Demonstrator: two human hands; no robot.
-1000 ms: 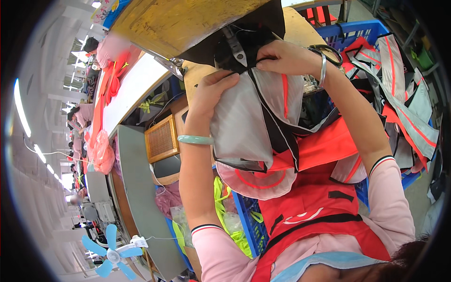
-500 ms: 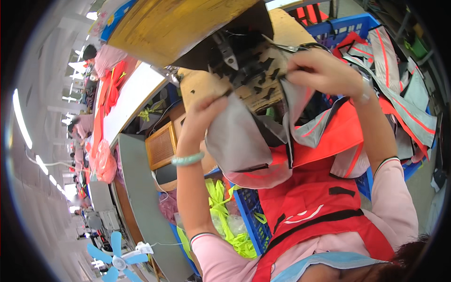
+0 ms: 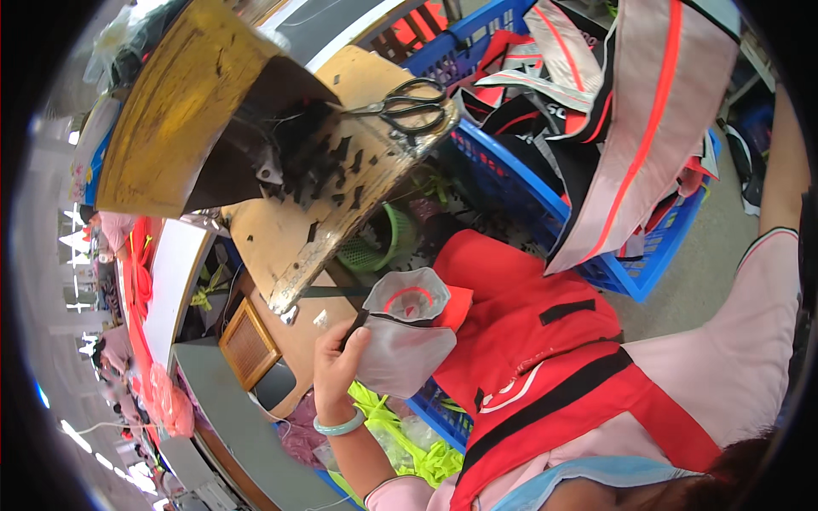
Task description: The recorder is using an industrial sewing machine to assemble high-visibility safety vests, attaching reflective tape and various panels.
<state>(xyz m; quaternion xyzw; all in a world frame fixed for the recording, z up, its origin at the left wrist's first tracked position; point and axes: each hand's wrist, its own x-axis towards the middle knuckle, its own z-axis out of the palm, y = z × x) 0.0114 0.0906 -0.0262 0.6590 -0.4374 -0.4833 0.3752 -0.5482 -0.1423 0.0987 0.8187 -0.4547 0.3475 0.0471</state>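
My left hand [image 3: 336, 362] is closed on a grey fabric piece [image 3: 405, 358] with black edging, fingers and thumb pinching its left side. The piece hangs folded in front of the red apron [image 3: 532, 315], its upper part curling open with a red-orange line inside. My right forearm [image 3: 782, 162] stretches up along the right rim, and its hand lies outside the picture. Left of that forearm, a long grey strip with a red-orange stripe [image 3: 639, 128] slants up over the blue basket [image 3: 511, 175]. What holds its upper end, if anything, is out of sight.
Black-handled scissors [image 3: 409, 106] and black scraps lie on the worn wooden worktop [image 3: 294, 238], beside a yellow-brown machine cover [image 3: 170, 102]. Below stands a green basket [image 3: 379, 243]. Neon-yellow strips [image 3: 426, 451] fill a container at lower left. Other people work at far left.
My right hand has let go of the grey fabric piece and moved right, out of the picture. My left hand has drawn the piece down from the worktop. The view has shifted right.
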